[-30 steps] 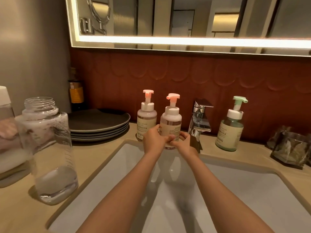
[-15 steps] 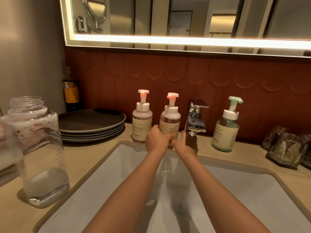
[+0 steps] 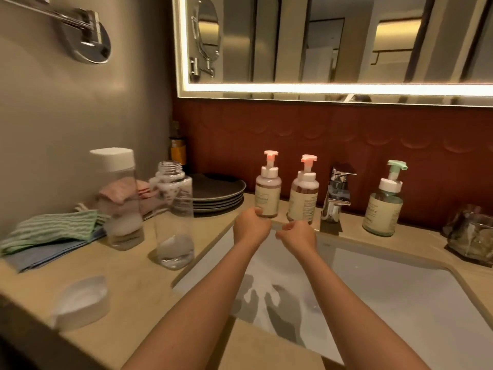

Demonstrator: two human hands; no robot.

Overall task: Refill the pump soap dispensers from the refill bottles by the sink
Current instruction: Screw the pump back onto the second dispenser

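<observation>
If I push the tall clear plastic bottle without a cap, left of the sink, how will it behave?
This tall clear plastic bottle looks nearly empty, so probably light. Tall and narrow, it may tip if pushed near the top. Its mouth is open, so the remaining liquid could spill.

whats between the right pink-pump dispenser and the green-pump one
The chrome faucet stands between the right pink-pump dispenser and the green-pump dispenser, seen in the head view.

both arms stretched forward | left grip (image 3: 252,227) fingers curled | right grip (image 3: 297,236) fisted | just apart
</observation>
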